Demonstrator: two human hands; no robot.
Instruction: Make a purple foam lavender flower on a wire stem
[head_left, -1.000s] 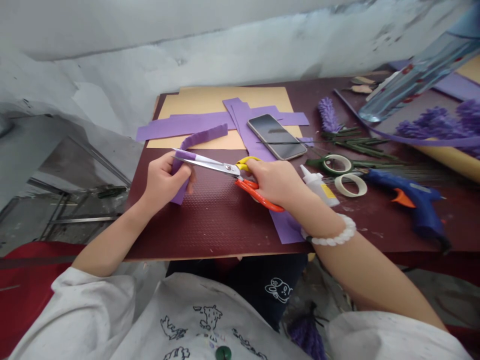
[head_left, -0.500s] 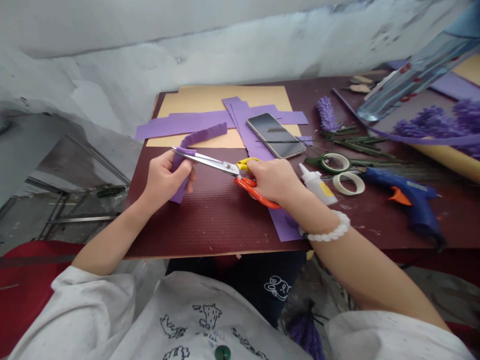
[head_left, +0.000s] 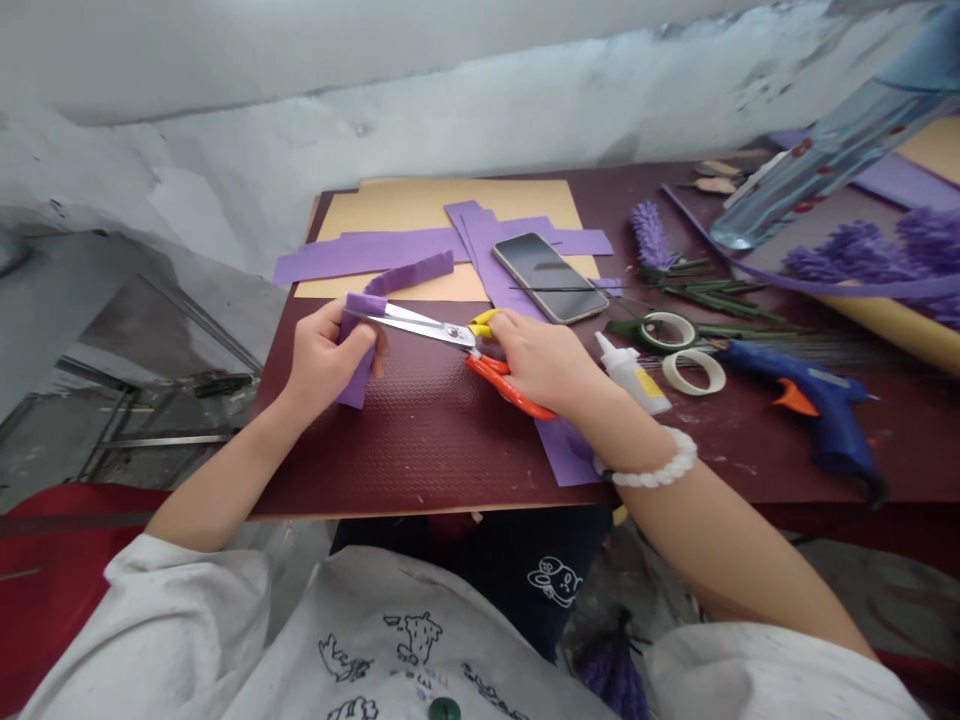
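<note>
My left hand [head_left: 328, 358] pinches a folded purple paper strip [head_left: 355, 385] above the left part of the dark red table. The strip's upper end curls away to the right, behind the blades. My right hand [head_left: 551, 362] is wrapped round the orange and yellow handles of the scissors [head_left: 452, 335]. Their blades point left and lie slightly apart at the fold of the strip, close to my left fingertips. Beyond the hands, more purple strips [head_left: 390, 250] lie crossed over tan sheets [head_left: 360, 208], with a phone [head_left: 550, 277] on top.
Right of my right hand are a glue bottle [head_left: 634, 375], green tape [head_left: 666, 331], white tape [head_left: 694, 372] and a blue glue gun [head_left: 832, 395]. Purple flowers [head_left: 651, 235] and a clear bottle [head_left: 817, 160] stand or lie farther back. A wall [head_left: 450, 120] borders the table's far side.
The scissor blades have parted slightly and shifted relative to the fold, where more of the purple strip shows above them. My left hand keeps its pinch.
</note>
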